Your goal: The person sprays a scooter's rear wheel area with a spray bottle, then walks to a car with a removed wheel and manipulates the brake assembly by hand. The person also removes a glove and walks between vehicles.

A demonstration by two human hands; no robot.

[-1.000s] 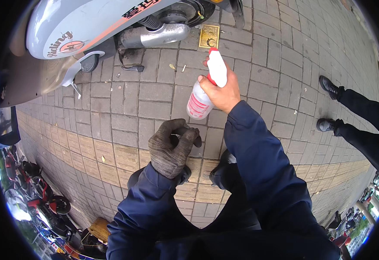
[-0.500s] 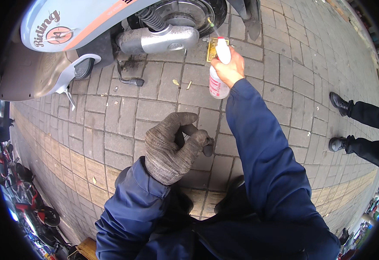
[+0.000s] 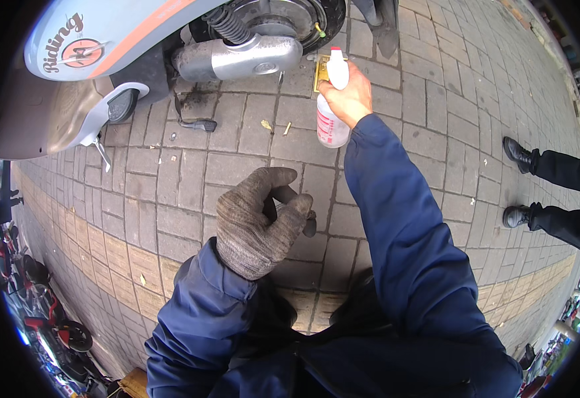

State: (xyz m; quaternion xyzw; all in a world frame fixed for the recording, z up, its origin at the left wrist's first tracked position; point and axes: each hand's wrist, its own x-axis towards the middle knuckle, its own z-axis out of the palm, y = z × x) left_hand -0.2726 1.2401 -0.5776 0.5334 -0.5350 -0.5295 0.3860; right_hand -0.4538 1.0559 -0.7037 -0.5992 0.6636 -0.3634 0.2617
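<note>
So that the red nozzle (image 3: pixel 336 49) faces the scooter's (image 3: pixel 114 26) wheel (image 3: pixel 280 16), it seems, the right hand (image 3: pixel 355 96) is clamped around the neck of the spray bottle (image 3: pixel 331 126), above the paving (image 3: pixel 233 169) near a yellow plate (image 3: pixel 319 71); the gloved left hand (image 3: pixel 257 229) hangs nearer the body, fingers curled, perhaps leaving that reach free, though I cannot tell whether it grips anything

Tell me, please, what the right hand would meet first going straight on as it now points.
The red-tipped white plastic spray bottle in the right hand would probably touch the round black rubber tyre first, though depth is unclear.
</note>
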